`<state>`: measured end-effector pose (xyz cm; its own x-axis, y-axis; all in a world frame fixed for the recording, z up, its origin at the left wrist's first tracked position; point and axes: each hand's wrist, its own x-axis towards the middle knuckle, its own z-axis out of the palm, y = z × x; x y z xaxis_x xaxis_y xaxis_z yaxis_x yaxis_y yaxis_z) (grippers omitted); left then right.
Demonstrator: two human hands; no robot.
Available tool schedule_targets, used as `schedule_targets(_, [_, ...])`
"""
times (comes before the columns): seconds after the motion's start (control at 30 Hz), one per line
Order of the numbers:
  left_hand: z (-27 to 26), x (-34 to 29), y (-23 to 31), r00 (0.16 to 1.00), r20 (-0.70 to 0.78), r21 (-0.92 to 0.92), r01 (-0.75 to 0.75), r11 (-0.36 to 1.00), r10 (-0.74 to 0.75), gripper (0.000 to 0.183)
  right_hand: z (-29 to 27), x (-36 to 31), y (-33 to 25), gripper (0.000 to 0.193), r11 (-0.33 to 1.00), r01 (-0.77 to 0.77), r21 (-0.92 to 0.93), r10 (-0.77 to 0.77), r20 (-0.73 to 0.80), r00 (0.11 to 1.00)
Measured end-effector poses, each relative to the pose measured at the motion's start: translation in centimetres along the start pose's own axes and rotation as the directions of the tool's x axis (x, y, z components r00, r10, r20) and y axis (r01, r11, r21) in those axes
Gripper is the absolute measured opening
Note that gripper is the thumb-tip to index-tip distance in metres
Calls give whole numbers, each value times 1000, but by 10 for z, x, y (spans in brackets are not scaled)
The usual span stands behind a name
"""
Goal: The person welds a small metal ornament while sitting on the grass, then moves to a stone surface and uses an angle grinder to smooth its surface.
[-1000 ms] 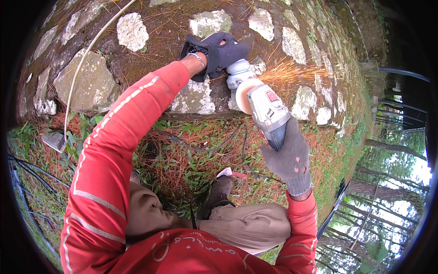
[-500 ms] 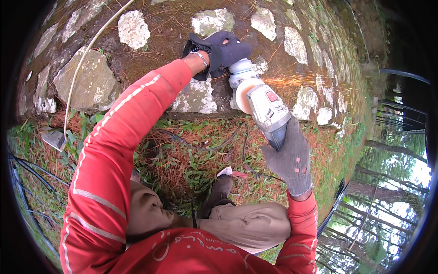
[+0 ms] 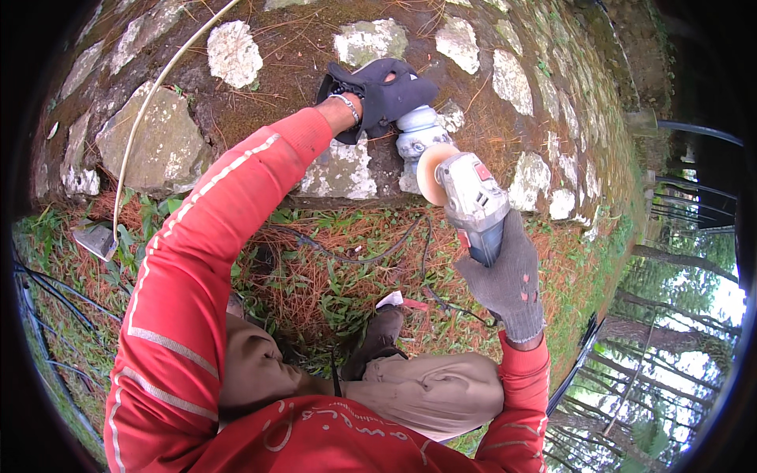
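My left hand (image 3: pixel 386 94), in a dark torn glove, is closed round the upper end of a pale grey knobbed metal-looking piece (image 3: pixel 418 140) on the stone ledge. Its fingertips are mostly hidden by the glove's back. In my right hand (image 3: pixel 509 276), in a grey knitted glove with holes, is an angle grinder (image 3: pixel 473 189), gripped by its dark rear body. The grinder's round pale disc (image 3: pixel 432 175) lies over the right side of the piece; from here I cannot tell whether they touch.
The ledge is mossy ground set with flat pale stones (image 3: pixel 235 54). A light cable (image 3: pixel 150 98) runs down the left to a grey metal head (image 3: pixel 96 239) in the grass. A dark cord (image 3: pixel 347 256) crosses the grass before my boot (image 3: pixel 378 335). Tree trunks (image 3: pixel 662 335) stand at right.
The orange sparks that flew to the right are gone. My right hand and the grinder have shifted slightly down and right, uncovering more of the piece. My left hand is almost unmoved.
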<state>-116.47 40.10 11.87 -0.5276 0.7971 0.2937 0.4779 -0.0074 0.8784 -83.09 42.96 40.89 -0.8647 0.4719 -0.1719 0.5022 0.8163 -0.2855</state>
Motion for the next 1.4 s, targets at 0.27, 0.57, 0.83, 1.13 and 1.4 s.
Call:
schedule_targets(0.27, [-21,-1,58,936,227,-500,349,793,-270,52,-2,0,-5,70,994,-100,35,100,0,995])
schedule_targets(0.57, [-1,3,14,982,70,-172,184,968,-174,58,-3,3,-6,64,989,-118,-95,116,-26,993])
schedule_targets(0.83, [-73,-8,130,813,419,-226,524,821,-404,49,-24,-24,7,72,965,-254,72,258,-58,964])
schedule_targets(1.13, [-38,-23,39,978,-49,-465,-202,862,203,59,-16,-20,-7,70,991,-127,50,130,-59,990])
schedule_targets(1.4, [-60,-20,135,846,354,-295,506,811,-399,65,-3,-12,3,70,995,-105,6,105,-71,992])
